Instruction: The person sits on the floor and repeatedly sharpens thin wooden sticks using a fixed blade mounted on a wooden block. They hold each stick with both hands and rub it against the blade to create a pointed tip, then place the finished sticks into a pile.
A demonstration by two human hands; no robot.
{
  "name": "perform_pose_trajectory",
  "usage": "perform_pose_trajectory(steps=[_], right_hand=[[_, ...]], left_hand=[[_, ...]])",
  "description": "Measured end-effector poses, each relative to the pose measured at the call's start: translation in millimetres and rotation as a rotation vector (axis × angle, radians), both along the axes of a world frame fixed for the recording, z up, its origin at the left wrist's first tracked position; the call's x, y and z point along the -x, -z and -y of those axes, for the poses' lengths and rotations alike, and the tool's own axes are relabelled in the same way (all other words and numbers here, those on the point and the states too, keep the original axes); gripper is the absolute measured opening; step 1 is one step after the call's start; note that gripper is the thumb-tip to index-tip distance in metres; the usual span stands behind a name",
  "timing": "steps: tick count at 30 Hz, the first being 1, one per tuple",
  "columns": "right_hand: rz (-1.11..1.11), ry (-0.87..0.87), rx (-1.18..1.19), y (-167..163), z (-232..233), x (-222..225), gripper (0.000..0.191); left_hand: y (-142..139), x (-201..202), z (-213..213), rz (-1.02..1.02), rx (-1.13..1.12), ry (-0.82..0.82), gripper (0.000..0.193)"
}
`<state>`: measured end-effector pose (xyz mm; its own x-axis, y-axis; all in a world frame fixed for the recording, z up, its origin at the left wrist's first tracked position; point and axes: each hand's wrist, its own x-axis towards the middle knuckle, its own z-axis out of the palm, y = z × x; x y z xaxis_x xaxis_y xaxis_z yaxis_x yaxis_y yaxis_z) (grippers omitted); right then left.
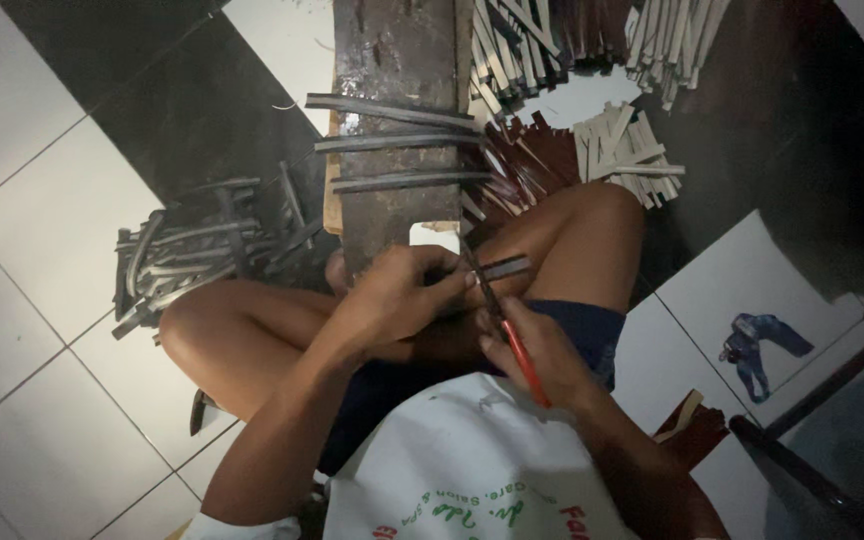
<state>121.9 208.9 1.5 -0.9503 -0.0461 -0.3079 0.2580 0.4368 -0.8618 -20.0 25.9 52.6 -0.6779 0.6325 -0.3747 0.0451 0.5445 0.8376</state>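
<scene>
Our left hand (402, 295) is closed around one end of a short grey strip (504, 267), pinching it so the free end pokes out toward three o'clock, just above our right knee. Our right hand (542, 355), at about five o'clock from the left, is clamped on the red handle of a slim cutting tool (500, 318) whose dark blade runs up toward twelve o'clock and meets the strip right beside our left fingertips; whether the edge is already biting we cannot tell, the light being poor. To do this cut well, we judge that the strip should be braced firmly, the blade kept angled away from the left thumb, and the stroke kept short and steady. At twelve o'clock from the hands a dark wooden plank (397, 60) stands as our bench, with three long curved grey strips (402, 145) lying across it. At nine to ten o'clock a heap of similar grey strips (207, 245) rests on the tiled floor (42, 230). At one o'clock lie bundles of pale cut sticks (622, 145) and some reddish-brown pieces (532, 160) beside them. Toward four o'clock a small blue garment (757, 345) lies on a white tile, well apart from us.
</scene>
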Motion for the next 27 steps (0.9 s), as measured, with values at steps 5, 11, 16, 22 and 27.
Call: perform_pose_trajectory(steps=[5, 11, 16, 22, 27], right_hand=[[-0.013, 0.056, 0.000, 9, -4, -10, 0.024], [0.040, 0.631, -0.423, 61, -38, -43, 0.039], [0.145, 0.962, -0.568, 121, -130, -97, 0.036], [0.508, 0.881, -0.672, 144, -121, -135, 0.030], [0.366, 0.890, -0.553, 76, -104, -70, 0.036]], left_hand=[[8, 2, -3, 0.111, 0.020, -0.011, 0.029], [16, 8, 1, -0.008, -0.196, -0.216, 0.028], [22, 29, 15, 0.131, -0.450, -0.503, 0.024], [45, 24, -8, 0.204, -0.582, -0.640, 0.015], [48, -1, -32, 0.215, -0.501, -0.535, 0.014]])
